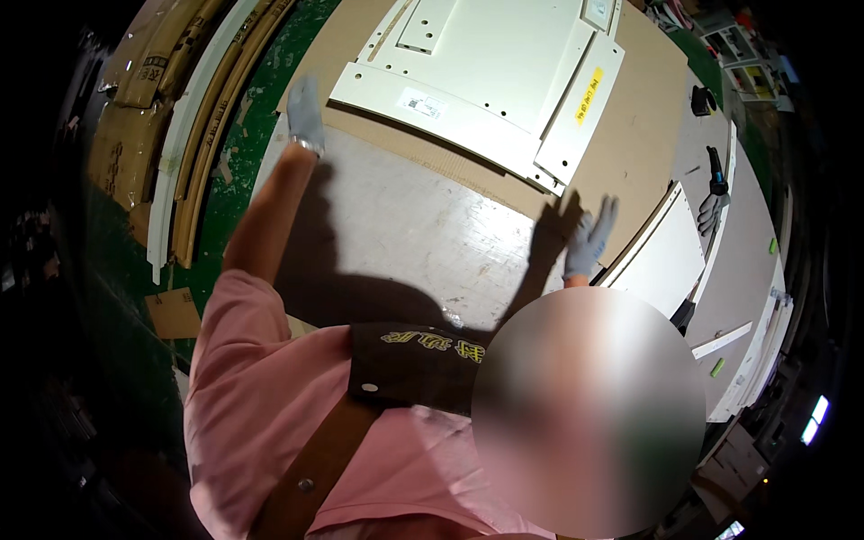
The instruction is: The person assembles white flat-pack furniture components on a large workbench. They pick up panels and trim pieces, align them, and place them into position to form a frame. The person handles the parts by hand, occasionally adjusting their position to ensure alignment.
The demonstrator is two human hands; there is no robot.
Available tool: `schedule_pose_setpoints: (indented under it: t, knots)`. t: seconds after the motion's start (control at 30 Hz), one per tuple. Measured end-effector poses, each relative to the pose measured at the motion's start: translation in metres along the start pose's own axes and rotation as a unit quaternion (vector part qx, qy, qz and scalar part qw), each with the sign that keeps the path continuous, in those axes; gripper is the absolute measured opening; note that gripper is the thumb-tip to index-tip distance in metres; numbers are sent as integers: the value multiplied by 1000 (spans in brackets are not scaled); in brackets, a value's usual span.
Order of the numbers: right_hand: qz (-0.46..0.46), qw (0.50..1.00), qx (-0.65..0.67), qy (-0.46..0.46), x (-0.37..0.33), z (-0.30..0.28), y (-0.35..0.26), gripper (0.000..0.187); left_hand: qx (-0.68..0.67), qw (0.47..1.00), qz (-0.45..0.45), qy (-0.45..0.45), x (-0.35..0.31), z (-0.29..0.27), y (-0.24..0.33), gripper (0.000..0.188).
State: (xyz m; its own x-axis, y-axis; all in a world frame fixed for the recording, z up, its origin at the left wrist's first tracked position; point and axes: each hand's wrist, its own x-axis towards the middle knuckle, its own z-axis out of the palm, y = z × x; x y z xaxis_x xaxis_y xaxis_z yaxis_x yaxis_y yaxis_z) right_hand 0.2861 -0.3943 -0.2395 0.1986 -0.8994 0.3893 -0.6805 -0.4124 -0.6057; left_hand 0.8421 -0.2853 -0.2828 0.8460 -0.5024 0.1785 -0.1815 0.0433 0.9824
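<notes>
My left hand (305, 115), in a grey glove, is stretched out at the left edge of the cardboard sheet (346, 40). Its fingers look straight and it holds nothing that I can see. To its right lies a stack of white furniture panels (504, 58) with drilled holes, a white label (421, 103) and a yellow written strip (589, 94). Below the stack's right corner is my right hand (587, 245), also gloved, with its fingers spread and nothing in them. It is over the board beside another white panel (661, 256), apart from the stack.
Long cardboard-wrapped packs (148, 67) and a white strip (184, 117) lie on the left, over the green floor (238, 171). On the right are a black-handled tool (715, 171), a grey glove (710, 214), a tape roll (703, 101) and a short white strip (722, 340).
</notes>
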Motion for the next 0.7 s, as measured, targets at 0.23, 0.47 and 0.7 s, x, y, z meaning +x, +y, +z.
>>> schedule_pose_setpoints:
  t: [0.23, 0.47, 0.7]
  knots:
    - [346, 920, -39, 180, -191, -144, 93, 50, -174, 892, -378, -174, -227, -5, 37, 45]
    - [549, 784, -249, 147, -360, -239, 120, 63, -136, 594, -481, -630, -399, 72, 85, 49]
    - [595, 798, 1, 98, -385, -278, 139, 78, -107, 582, -230, -773, -513, 162, 13, 41]
